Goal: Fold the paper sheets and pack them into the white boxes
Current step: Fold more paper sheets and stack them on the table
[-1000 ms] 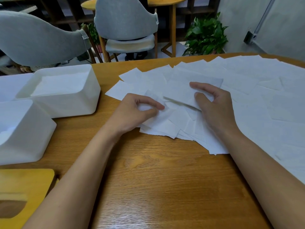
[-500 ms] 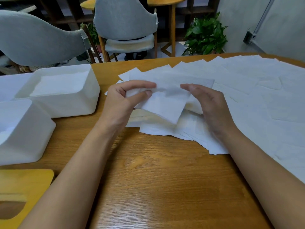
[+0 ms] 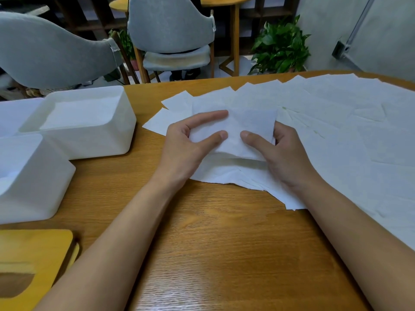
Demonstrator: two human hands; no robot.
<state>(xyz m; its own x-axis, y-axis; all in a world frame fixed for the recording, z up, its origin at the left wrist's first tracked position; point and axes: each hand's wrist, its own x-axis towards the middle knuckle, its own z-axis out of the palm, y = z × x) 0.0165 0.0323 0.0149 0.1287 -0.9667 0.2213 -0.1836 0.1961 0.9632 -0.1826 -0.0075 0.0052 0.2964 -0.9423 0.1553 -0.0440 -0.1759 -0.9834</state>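
Both hands hold one white paper sheet (image 3: pixel 247 126) a little above the pile, in the middle of the head view. My left hand (image 3: pixel 190 144) pinches its left edge between thumb and forefinger. My right hand (image 3: pixel 278 153) grips its right edge, thumb on top and fingers behind. The sheet's lower edge hangs doubled over. Many loose white sheets (image 3: pixel 336 131) lie spread over the right half of the table. Two white boxes stand at the left: the far box (image 3: pixel 107 140) has paper lying flat inside, and the near box (image 3: pixel 33 182) is partly out of frame.
The wooden table (image 3: pixel 213 243) has bare surface in front of me. A yellow wooden lid with a slot (image 3: pixel 33 261) lies at the near left corner. Grey chairs (image 3: pixel 170 30) and a green plant (image 3: pixel 280 48) stand beyond the far edge.
Both hands picked one sheet off the pile and lifted it. My right hand moved in to its right edge, and the thumbs came close together as the sheet doubled over.
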